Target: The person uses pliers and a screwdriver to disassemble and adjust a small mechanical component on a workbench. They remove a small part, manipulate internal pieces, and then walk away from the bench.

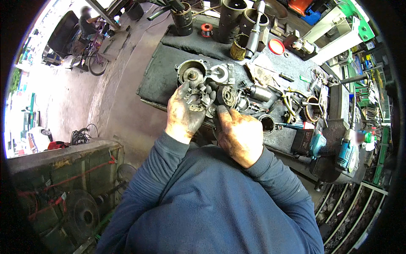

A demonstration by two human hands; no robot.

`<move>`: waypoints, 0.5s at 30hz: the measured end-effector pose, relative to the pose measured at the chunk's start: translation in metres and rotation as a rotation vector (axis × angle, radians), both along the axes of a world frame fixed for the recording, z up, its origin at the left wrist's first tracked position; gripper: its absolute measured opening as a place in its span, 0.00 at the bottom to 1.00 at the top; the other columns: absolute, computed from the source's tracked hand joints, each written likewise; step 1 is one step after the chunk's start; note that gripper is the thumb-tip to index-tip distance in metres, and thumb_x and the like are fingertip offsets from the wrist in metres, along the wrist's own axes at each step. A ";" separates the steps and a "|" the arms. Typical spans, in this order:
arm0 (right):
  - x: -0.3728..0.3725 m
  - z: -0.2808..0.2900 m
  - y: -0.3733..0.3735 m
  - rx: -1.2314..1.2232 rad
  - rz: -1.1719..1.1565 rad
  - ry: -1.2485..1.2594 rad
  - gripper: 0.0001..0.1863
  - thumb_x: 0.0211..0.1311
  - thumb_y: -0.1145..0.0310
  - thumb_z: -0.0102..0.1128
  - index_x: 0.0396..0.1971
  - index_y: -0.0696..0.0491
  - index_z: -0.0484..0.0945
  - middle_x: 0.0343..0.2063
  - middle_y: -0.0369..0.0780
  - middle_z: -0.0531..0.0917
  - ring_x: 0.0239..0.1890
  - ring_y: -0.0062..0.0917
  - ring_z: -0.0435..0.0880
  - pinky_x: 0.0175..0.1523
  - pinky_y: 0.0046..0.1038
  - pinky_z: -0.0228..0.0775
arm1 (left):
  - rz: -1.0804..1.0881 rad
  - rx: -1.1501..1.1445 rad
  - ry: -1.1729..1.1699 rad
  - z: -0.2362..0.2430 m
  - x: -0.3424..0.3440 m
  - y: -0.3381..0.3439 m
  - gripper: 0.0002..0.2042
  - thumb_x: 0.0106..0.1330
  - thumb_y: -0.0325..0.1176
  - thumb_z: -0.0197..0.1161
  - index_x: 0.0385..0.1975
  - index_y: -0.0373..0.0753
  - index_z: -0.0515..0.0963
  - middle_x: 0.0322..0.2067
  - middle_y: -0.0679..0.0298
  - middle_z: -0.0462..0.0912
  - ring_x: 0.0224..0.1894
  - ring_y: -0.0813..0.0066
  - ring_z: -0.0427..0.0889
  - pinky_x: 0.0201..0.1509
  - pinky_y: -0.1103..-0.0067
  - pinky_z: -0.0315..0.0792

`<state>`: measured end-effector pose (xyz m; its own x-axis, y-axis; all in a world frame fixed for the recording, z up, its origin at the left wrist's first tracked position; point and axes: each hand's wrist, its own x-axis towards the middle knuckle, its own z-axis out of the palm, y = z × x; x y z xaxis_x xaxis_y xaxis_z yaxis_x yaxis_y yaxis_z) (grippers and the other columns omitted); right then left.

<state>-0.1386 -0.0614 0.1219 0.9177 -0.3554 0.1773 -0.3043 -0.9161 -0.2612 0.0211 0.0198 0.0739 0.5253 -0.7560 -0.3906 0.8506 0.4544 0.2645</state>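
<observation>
A ring-shaped metal motor part (197,100) with blocks around its open centre lies in my left hand (182,111). The fingers of that hand curl round its edge, above the near side of the workbench. Close beside it on the right, my right hand (240,135) is closed, thumb and forefinger toward the ring. What its fingers hold, if anything, is hidden. Just beyond my hands stand an open round metal housing (182,69) and a cast metal bracket (220,74). A round slotted metal piece (228,96) sits near my right fingertips.
The dark workbench (158,74) carries a cylindrical motor body (259,93), pliers (289,106) and a copper-wound ring (311,109) at right. Tall metal cans (231,21) and a red wire spool (207,29) stand behind. Teal power tools (347,154) are far right; a person (87,25) is far left.
</observation>
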 end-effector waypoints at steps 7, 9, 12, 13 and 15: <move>0.008 0.003 -0.004 -0.012 0.034 -0.048 0.24 0.51 0.67 0.68 0.50 0.55 0.80 0.31 0.42 0.81 0.30 0.36 0.85 0.36 0.38 0.76 | -0.010 -0.023 0.008 0.001 0.010 0.002 0.16 0.80 0.40 0.56 0.53 0.32 0.77 0.43 0.51 0.84 0.45 0.56 0.85 0.57 0.56 0.82; 0.007 0.003 -0.004 -0.019 0.019 -0.052 0.23 0.50 0.67 0.69 0.49 0.54 0.80 0.32 0.42 0.82 0.30 0.36 0.85 0.36 0.37 0.76 | 0.016 -0.062 -0.053 0.005 0.005 0.000 0.16 0.79 0.40 0.56 0.54 0.32 0.77 0.45 0.50 0.84 0.46 0.55 0.85 0.58 0.56 0.82; 0.006 0.003 0.001 -0.031 -0.004 -0.087 0.22 0.47 0.67 0.70 0.46 0.53 0.80 0.34 0.42 0.84 0.30 0.36 0.86 0.36 0.36 0.77 | 0.020 -0.028 0.006 0.002 0.011 0.001 0.16 0.80 0.40 0.56 0.53 0.33 0.77 0.44 0.51 0.84 0.46 0.55 0.85 0.58 0.57 0.82; 0.005 0.008 0.001 0.013 -0.034 -0.030 0.18 0.53 0.68 0.69 0.44 0.54 0.81 0.32 0.45 0.85 0.29 0.40 0.86 0.36 0.39 0.78 | 0.036 -0.027 0.034 0.000 0.014 0.002 0.15 0.80 0.40 0.56 0.53 0.33 0.77 0.44 0.51 0.84 0.46 0.55 0.85 0.58 0.56 0.82; 0.011 0.004 -0.005 0.182 -0.038 -0.041 0.15 0.58 0.67 0.67 0.44 0.55 0.81 0.30 0.47 0.84 0.30 0.44 0.86 0.36 0.41 0.78 | 0.010 -0.073 -0.014 -0.003 0.006 0.001 0.15 0.80 0.39 0.56 0.53 0.33 0.77 0.44 0.51 0.84 0.46 0.55 0.85 0.59 0.56 0.81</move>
<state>-0.1277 -0.0666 0.1258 0.8964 -0.4193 0.1437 -0.3235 -0.8406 -0.4344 0.0273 0.0213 0.0712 0.5383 -0.7767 -0.3272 0.8422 0.4817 0.2421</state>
